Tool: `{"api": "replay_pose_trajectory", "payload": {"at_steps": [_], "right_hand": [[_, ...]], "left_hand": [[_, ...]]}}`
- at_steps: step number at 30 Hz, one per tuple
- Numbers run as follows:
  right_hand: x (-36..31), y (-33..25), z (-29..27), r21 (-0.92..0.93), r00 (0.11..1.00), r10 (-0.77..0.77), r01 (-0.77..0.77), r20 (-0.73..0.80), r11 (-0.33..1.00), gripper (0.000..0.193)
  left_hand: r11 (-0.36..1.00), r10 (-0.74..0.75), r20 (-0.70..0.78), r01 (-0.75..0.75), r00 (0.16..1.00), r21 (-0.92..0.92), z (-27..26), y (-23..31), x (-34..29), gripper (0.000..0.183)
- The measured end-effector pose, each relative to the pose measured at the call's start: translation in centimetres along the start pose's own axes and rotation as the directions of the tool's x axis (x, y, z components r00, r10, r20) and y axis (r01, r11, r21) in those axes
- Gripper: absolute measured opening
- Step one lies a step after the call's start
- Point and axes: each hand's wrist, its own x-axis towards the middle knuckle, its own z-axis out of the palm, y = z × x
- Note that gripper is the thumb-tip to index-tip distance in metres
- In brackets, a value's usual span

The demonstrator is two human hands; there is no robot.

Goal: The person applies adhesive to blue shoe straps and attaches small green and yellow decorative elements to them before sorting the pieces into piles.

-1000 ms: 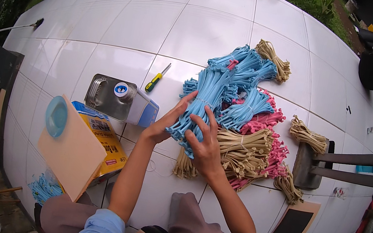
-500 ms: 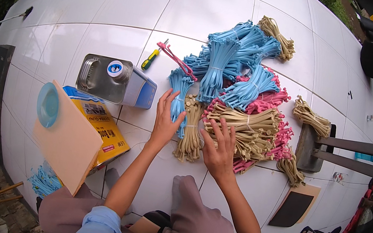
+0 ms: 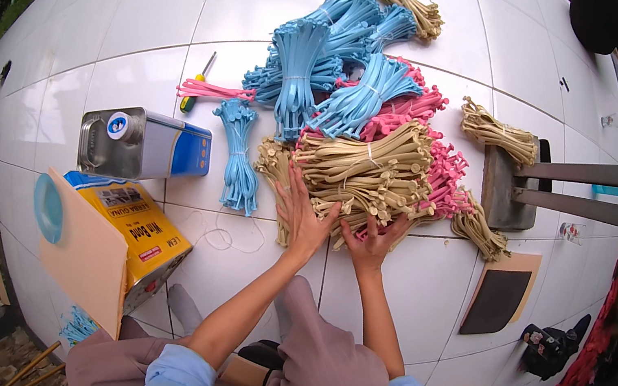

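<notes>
A heap of bundled rubbery straps lies on the white tiled floor (image 3: 151,8): blue bundles (image 3: 325,55) at the back, pink ones (image 3: 446,167) to the right, tan ones (image 3: 367,170) at the front. My left hand (image 3: 304,213) rests flat, fingers spread, on the near edge of the tan bundles. My right hand (image 3: 373,242) presses on the same tan pile just beside it. One blue bundle (image 3: 240,152) lies apart to the left, and a pink bundle (image 3: 215,90) lies beyond it.
A metal can (image 3: 144,143) lies on its side at left, with a yellow can (image 3: 134,224) and a tan board (image 3: 79,252) nearer me. A screwdriver (image 3: 195,90) lies by the pink bundle. A metal stand (image 3: 525,186) stands at right, beside loose tan bundles (image 3: 497,131) and a dark mat (image 3: 497,296).
Both hands have come nearer to me, from the blue bundles down to the front edge of the tan pile. A blue bundle and a pink bundle now lie apart at the left.
</notes>
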Motion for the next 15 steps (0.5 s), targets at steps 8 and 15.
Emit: {"api": "replay_pose_trajectory", "payload": {"at_steps": [8,15], "right_hand": [[3.4,5.7,-1.0,0.137,0.991,-0.116,0.106,0.067,0.985,0.093],[7.3,6.1,-3.9,0.107,0.982,-0.096,0.079,0.163,0.991,0.088]], "left_hand": [[0.982,-0.012,-0.024,0.008,1.0,-0.191,3.0,4.0,0.6,0.108],[0.968,0.092,0.152,-0.053,0.984,-0.247,2.4,5.5,1.0,0.11]]}}
